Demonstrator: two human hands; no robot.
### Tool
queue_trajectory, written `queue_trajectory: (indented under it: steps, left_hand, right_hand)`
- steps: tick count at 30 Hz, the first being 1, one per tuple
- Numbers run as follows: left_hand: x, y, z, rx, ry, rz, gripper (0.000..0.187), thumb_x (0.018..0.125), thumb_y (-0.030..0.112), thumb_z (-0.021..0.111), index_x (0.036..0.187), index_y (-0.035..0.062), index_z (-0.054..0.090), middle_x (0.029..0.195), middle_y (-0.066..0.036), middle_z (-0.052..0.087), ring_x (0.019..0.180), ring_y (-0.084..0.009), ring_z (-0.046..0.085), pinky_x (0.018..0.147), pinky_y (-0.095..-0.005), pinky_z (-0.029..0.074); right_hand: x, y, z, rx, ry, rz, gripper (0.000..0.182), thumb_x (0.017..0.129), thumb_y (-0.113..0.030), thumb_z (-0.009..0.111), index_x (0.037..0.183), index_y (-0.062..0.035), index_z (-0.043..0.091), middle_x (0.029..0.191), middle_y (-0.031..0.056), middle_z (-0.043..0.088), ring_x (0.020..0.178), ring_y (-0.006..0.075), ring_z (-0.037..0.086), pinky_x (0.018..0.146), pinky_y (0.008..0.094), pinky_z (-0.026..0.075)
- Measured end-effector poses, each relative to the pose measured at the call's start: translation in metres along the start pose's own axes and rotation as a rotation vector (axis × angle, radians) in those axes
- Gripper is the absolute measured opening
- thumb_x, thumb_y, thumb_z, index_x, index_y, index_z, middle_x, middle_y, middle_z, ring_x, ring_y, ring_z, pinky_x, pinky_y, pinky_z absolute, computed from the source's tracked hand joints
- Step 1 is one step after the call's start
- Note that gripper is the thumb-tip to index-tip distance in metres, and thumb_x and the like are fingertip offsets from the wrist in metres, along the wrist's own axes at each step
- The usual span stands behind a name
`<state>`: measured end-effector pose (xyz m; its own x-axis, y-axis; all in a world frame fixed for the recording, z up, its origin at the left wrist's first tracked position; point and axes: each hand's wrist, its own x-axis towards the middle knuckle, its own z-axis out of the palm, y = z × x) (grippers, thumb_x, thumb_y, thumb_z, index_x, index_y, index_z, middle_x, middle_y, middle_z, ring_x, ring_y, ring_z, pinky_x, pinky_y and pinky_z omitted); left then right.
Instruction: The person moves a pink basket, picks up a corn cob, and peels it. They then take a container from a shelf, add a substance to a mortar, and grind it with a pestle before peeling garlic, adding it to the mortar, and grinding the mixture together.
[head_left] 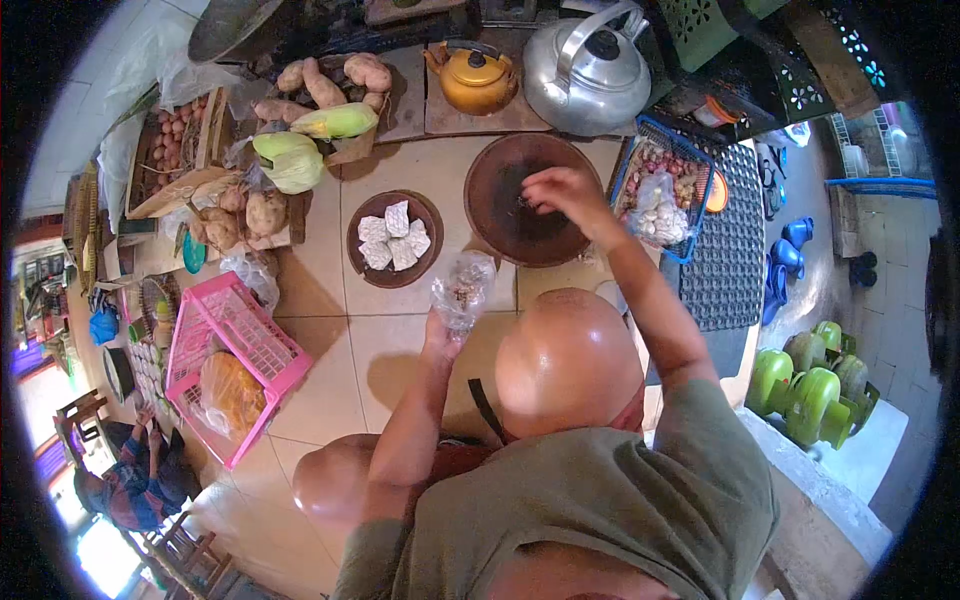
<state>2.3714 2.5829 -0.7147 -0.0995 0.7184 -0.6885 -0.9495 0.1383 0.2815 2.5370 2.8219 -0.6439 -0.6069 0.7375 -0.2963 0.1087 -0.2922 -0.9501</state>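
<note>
My left hand [446, 336] holds a clear plastic bag [463, 292] with small brownish bits inside, just below the stone mortar. Over the round dark mortar [505, 205] hangs my right hand [566, 194], its fingers bent together; whatever they may hold is too small to name. A little dark matter seems to lie in the bowl under the fingertips. To the left stands a smaller brown dish [365, 270] with several white patterned pieces [397, 218] on it.
A blue basket [683, 250] of shallots and garlic stands right of the mortar. Behind are a silver kettle [590, 85] and a yellow teapot [475, 80]. Corn [290, 162], potatoes and a pink basket [240, 300] are at left. Another person [140, 480] sits at lower left.
</note>
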Motion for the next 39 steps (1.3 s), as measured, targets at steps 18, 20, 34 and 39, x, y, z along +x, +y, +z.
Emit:
queue_trajectory:
  steps: [18,20,34,39]
  left_hand:
    - [0.018,-0.016,0.03,0.033,-0.095,0.048,0.034,0.093,0.024,0.034,0.121,0.0073,0.045,0.119,-0.006,0.052,0.108,-0.0201,0.05,0.095,-0.0359,0.039]
    - [0.019,-0.015,0.027,0.03,-0.124,0.055,0.034,0.093,0.024,0.034,0.121,0.0074,0.045,0.119,-0.006,0.052,0.108,-0.02,0.05,0.095,-0.036,0.04]
    - [0.014,0.002,-0.029,-0.04,-0.071,0.079,0.027,0.089,0.022,0.046,0.11,0.0051,0.049,0.097,-0.008,0.059,0.085,-0.0202,0.06,0.074,-0.0325,0.052]
    - [0.003,0.007,-0.019,-0.087,-0.031,0.06,0.029,0.089,0.023,0.045,0.11,0.0034,0.05,0.098,-0.009,0.058,0.089,-0.0205,0.059,0.075,-0.0339,0.052]
  right_hand:
    - [-0.012,0.016,0.104,-1.136,-0.612,-0.484,0.012,0.058,-0.012,0.061,0.062,-0.0008,0.062,0.064,0.0204,0.058,0.058,0.036,0.057,0.053,0.0432,0.045]
    - [-0.012,0.015,0.102,-1.109,-0.613,-0.433,0.013,0.059,-0.012,0.06,0.062,0.0,0.062,0.064,0.0205,0.058,0.059,0.0365,0.057,0.053,0.0432,0.045]
    - [0.063,0.081,-0.049,-0.982,-0.181,-0.094,0.025,0.069,-0.011,0.067,0.093,-0.0041,0.065,0.088,0.0147,0.065,0.08,0.0255,0.063,0.073,0.0342,0.049]
    - [0.042,0.065,-0.031,-0.897,-0.174,-0.154,0.049,0.066,-0.011,0.07,0.112,-0.0064,0.055,0.102,0.0164,0.06,0.087,0.0248,0.06,0.077,0.0356,0.047]
